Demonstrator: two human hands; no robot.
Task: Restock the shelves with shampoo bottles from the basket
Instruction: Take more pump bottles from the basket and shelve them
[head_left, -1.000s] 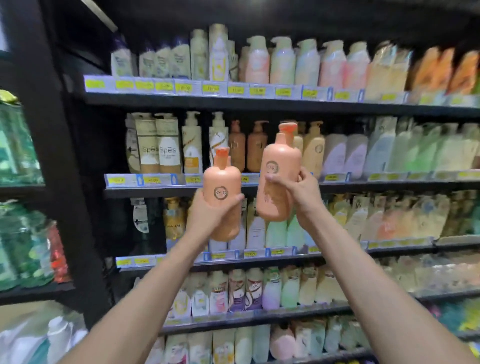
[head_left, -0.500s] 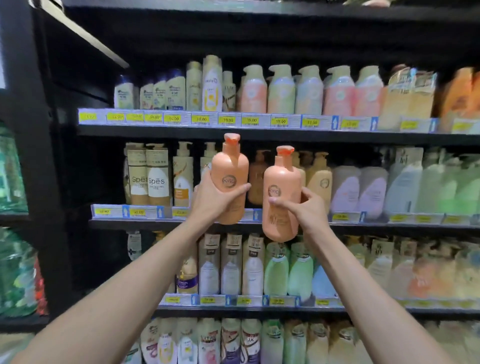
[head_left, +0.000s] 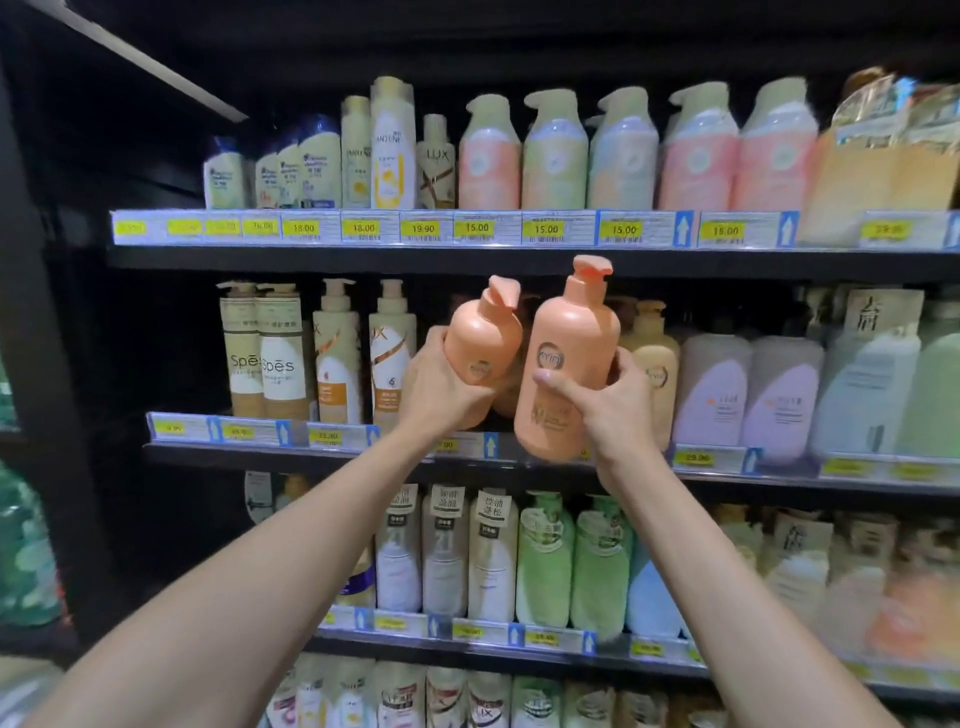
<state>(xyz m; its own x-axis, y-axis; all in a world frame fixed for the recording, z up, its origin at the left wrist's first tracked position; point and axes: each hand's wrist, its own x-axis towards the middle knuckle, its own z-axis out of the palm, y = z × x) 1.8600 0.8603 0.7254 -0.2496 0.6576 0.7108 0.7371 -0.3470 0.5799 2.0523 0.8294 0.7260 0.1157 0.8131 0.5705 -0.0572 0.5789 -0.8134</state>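
Two orange bottles are held at the middle shelf (head_left: 311, 451), one per hand. The left hand (head_left: 447, 387) grips the tilted left bottle (head_left: 480, 338); the right hand (head_left: 618, 410) grips the near-upright right bottle (head_left: 569, 374).

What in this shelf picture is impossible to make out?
Basket: outside the head view.
Shelf spot behind the left bottle and right bottle: hidden by them, the left hand and right hand.
Price tag below the left hand: half covered by the wrist.
Lower-right packs: labels blurred.
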